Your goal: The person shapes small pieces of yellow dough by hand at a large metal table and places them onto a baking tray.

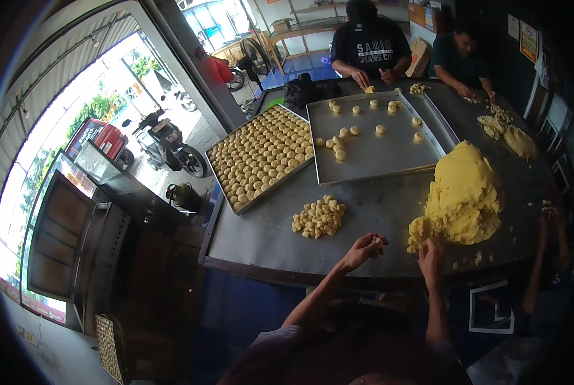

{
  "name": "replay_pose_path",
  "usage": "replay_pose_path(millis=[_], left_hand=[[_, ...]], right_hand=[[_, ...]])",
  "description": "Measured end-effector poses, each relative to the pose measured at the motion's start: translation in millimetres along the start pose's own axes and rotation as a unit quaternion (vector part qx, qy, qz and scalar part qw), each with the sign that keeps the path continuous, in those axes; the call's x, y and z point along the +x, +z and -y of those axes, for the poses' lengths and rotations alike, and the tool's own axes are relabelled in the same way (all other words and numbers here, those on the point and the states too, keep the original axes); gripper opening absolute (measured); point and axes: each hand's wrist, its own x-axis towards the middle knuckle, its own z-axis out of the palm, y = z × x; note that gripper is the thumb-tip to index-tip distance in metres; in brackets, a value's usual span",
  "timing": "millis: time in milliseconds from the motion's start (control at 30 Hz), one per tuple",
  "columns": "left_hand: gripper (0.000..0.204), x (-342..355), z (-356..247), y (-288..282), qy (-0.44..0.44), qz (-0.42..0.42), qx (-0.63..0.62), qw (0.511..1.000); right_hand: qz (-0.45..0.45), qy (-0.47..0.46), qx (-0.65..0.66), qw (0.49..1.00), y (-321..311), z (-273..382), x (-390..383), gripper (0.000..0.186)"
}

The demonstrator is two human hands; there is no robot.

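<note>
A large mound of yellow dough [463,186] stands near the table's front, to the right. My right hand [431,256] is at its lower left edge, fingers closed on a crumbly lump of the dough. To the left, my left hand [363,250] is held over the front of the table with its fingers curled. A small pale piece of dough seems to sit at its fingertips, partly covered by them. Beyond that hand lies a heap of small dough pieces [319,217], on the bare metal tabletop [255,234].
A tray [261,157] full of round dough balls sits at the far left. Next to it, a larger metal tray [364,163] bears scattered balls. Two people [370,48] work across the table; another person's hands [550,218] are at the right edge. More dough [518,141] lies far right.
</note>
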Motion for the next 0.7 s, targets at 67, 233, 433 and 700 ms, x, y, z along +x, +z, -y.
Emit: replay_pose_path(millis=[67, 233, 433, 700], left_hand=[[0.034, -4, 9, -13, -0.019, 0.019, 0.012, 1.000], [0.024, -4, 45, -35, 0.123, -0.056, 0.287, 0.948], [0.015, -1, 31, -15, 0.276, -0.059, 0.524, 0.804], [0.022, -6, 34, -33, 0.232, -0.132, 0.547, 0.794]], right_hand=[[0.001, -0.015, 0.032, 0.999, -9, 3, -8, 0.016], [-0.037, -0.052, 0.126, 0.990, -18, 12, -43, 0.032], [-0.100, 0.144, 0.430, 0.886, 27, -27, -32, 0.043], [-0.102, 0.055, 0.145, 0.983, 3, 2, -21, 0.028]])
